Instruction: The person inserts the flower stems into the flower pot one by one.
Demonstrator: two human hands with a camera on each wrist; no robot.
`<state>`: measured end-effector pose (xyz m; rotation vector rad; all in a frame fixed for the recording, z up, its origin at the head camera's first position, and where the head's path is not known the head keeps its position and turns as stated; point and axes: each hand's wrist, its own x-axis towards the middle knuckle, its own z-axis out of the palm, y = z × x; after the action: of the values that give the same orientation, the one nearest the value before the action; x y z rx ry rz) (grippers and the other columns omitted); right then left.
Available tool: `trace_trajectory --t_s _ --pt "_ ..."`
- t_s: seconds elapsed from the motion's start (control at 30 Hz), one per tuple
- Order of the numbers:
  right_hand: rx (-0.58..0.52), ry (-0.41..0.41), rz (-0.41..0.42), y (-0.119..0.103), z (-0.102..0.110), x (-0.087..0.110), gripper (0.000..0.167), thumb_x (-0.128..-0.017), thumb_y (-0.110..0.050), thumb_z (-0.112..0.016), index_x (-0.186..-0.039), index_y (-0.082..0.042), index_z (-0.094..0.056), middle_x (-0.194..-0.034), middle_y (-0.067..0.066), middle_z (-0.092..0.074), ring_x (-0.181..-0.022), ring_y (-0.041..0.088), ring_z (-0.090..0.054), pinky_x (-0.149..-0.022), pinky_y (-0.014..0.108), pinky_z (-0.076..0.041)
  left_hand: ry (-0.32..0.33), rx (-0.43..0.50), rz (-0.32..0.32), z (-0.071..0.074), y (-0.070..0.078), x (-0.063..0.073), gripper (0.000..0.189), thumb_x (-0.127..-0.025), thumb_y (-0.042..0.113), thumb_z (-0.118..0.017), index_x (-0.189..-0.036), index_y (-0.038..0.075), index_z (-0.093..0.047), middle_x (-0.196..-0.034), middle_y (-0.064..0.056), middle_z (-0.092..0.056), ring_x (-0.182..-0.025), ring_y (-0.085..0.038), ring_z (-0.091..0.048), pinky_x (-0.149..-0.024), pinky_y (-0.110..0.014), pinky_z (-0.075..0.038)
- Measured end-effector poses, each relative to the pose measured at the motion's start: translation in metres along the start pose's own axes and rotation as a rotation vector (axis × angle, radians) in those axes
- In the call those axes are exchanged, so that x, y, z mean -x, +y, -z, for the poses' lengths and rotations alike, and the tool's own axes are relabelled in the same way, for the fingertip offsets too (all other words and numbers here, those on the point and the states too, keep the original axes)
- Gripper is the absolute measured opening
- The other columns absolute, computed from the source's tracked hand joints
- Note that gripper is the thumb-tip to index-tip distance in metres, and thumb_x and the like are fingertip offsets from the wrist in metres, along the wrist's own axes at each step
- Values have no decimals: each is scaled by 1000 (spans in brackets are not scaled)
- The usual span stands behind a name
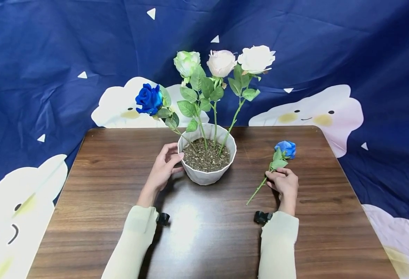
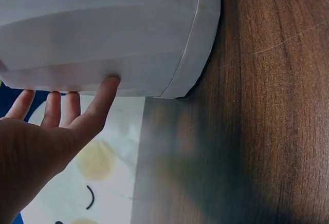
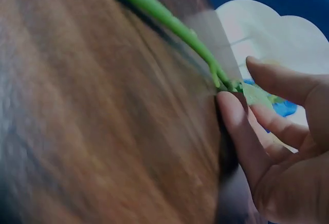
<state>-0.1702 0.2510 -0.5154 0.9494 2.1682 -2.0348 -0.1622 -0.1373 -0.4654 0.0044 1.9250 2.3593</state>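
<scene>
A white faceted flowerpot filled with soil stands on the table. Four artificial roses stand in it: a dark blue rose leaning left, a green-white rose, a pale pink rose and a white rose. My left hand rests against the pot's left side, its fingertips on the wall in the left wrist view. To the right of the pot, my right hand pinches the green stem of a lighter blue rose, just below its leaves. The stem's bare end points toward me.
The brown wooden table has its far edge just behind the pot. A dark blue cloth with white clouds and triangles hangs behind and beside it. Black wrist straps show at both cuffs.
</scene>
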Motion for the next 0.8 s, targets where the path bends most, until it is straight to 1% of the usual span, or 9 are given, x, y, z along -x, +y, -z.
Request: trace_trajectory --t_s 0.07,0.13,0.2,0.27,0.37,0.5,0.57,0.67,0.8 --pt "53 34 25 1 -4 -2 57 -82 0 -81 -131 3 -50 -82 -7 -65 -60 2 -66 -60 22 -60 1 0 -1 1 0 0 46 -99 5 -58 -142 1 -42 -128 -19 -49 -101 -16 -60 -91 -61 -54" --pt "112 66 49 3 -7 -4 59 -81 2 -81 -132 4 -51 -82 -7 -66 -56 3 -66 -58 21 -59 3 -1 -2 1 0 -1 46 -99 5 -58 -142 1 -42 -127 -19 -49 -101 -16 -60 -91 -61 -54" --pt "178 103 75 3 -9 -7 55 -80 2 -80 -129 4 -55 -78 -7 -67 -52 3 -65 -54 20 -58 2 -1 -3 1 0 -1 46 -99 5 -58 -142 1 -42 -127 -18 -50 -101 -16 -60 -90 -60 -55" --pt "184 130 74 2 -10 -8 48 -79 2 -77 -124 3 -59 -76 -6 -68 -50 4 -64 -51 20 -57 -1 -3 -4 1 0 -1 46 -100 5 -58 -142 0 -42 -127 -18 -50 -101 -16 -61 -89 -58 -56" --pt "56 134 57 1 -11 -8 37 -81 4 -73 -116 1 -63 -73 -8 -69 -52 2 -63 -50 19 -56 -5 -6 -8 1 -1 -2 46 -99 6 -58 -142 0 -42 -127 -19 -50 -101 -17 -60 -87 -54 -57" --pt "-251 99 5 -1 -11 -6 27 -86 9 -67 -111 0 -61 -74 -6 -69 -63 4 -65 -55 21 -58 -6 -18 -12 1 -1 -1 47 -99 8 -58 -142 1 -42 -127 -19 -50 -101 -17 -60 -87 -53 -58" --pt "-373 96 -3 -3 -10 -5 23 -88 10 -66 -108 0 -62 -75 -3 -68 -67 7 -67 -57 23 -60 -6 -19 -11 1 -1 -1 47 -99 8 -59 -142 1 -42 -128 -19 -50 -102 -18 -60 -87 -54 -57" --pt "-532 94 7 -8 -9 -5 20 -88 12 -66 -102 -1 -64 -76 1 -68 -67 10 -68 -57 25 -60 -8 -11 -9 1 -1 0 47 -99 8 -59 -143 1 -42 -128 -19 -50 -102 -18 -60 -87 -53 -58" --pt "-684 75 50 -19 -7 -2 21 -86 14 -68 -99 -2 -67 -81 3 -69 -68 14 -70 -55 26 -60 -8 -9 -9 1 -1 -1 47 -99 7 -59 -143 1 -42 -127 -18 -50 -102 -18 -59 -86 -51 -58"
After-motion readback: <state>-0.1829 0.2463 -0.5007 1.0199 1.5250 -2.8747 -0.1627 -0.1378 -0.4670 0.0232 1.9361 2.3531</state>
